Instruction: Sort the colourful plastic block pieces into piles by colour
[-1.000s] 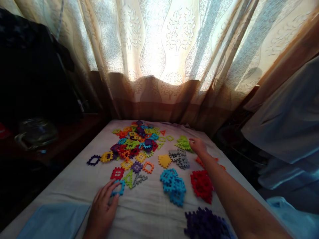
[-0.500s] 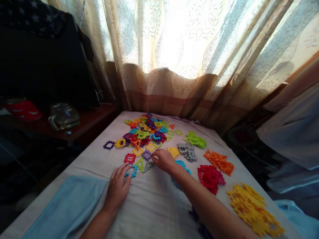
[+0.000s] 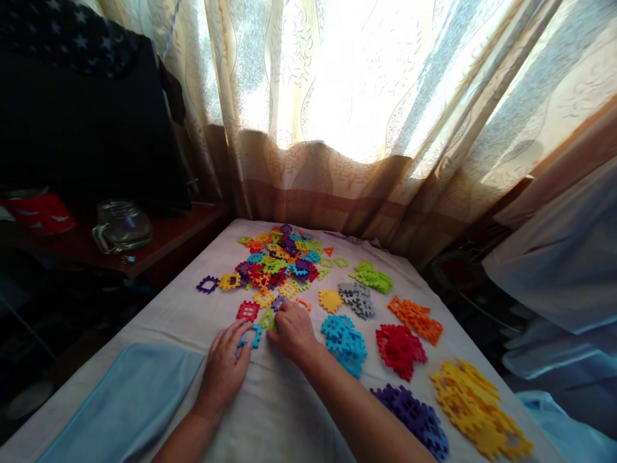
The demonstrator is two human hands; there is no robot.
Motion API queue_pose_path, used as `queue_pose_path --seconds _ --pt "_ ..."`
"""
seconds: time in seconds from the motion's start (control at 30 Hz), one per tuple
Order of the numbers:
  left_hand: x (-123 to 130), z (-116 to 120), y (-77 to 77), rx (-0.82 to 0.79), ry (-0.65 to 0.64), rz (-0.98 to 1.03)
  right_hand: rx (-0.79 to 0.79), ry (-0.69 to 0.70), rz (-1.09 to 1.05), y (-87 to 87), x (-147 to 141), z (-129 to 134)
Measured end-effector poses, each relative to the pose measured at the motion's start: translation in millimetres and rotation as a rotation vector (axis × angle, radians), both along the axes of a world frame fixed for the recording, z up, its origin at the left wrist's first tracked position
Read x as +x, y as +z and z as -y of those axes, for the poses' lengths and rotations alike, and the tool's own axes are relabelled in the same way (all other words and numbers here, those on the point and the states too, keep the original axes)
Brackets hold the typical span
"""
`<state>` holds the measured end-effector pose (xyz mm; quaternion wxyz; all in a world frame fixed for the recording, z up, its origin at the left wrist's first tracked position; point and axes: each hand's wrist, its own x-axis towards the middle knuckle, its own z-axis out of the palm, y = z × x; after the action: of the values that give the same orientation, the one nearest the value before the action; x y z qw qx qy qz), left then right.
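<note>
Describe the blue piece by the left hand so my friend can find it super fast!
On the pale sheet, find the left hand, beside the light-blue cloth. At that hand lies a toothed blue frame. Its colour and big open middle set it apart from the red window-pane square just beyond it.

Bright daylight through patterned beige curtains, dark reddish-brown wooden furniture at left.

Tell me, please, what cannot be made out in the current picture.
Head view:
What the right hand grips, if anything: its own back hides the fingertips.
Part of the purple pile: behind the right forearm.
Lower pieces of the mixed pile: covered by upper ones.
Top of the curtain: cut off by the upper edge.
</note>
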<state>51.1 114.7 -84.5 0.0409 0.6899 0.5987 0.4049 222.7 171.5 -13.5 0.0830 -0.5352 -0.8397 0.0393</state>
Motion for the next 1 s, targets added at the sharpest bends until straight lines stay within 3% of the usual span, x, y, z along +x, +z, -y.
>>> queue_pose_path --seconds 0.17,0.37,0.47,0.6,0.77,0.87,1.0 --pt "-4.2 -3.8 -6.2 0.022 -0.013 -0.017 0.002 -0.02 -0.071 -5.3 5.0 -9.0" --pt "-8.3 -5.7 -11.1 0.012 -0.004 -0.032 0.022 -0.068 -0.203 8.4 35.4 -23.9" --pt "-9.8 -6.3 -12.8 -0.004 0.008 -0.03 0.017 -0.209 -0.186 20.9 76.0 -42.7" --pt "-12.2 -8.3 -14.8 0.017 0.006 -0.055 -0.003 -0.548 -0.099 34.6 154.7 -74.7" --pt "-16.6 -12.0 -19.1 0.066 0.001 -0.119 -0.023 -0.791 -0.053 34.0 242.5 -103.8" --pt "-18.2 -12.7 -19.5 0.084 0.001 -0.141 -0.037 -0.864 -0.05 28.0 268.8 -114.4" --pt "-16.7 -10.9 -15.6 0.079 -0.001 -0.13 -0.034 -0.906 -0.077 22.8 275.7 -119.1"
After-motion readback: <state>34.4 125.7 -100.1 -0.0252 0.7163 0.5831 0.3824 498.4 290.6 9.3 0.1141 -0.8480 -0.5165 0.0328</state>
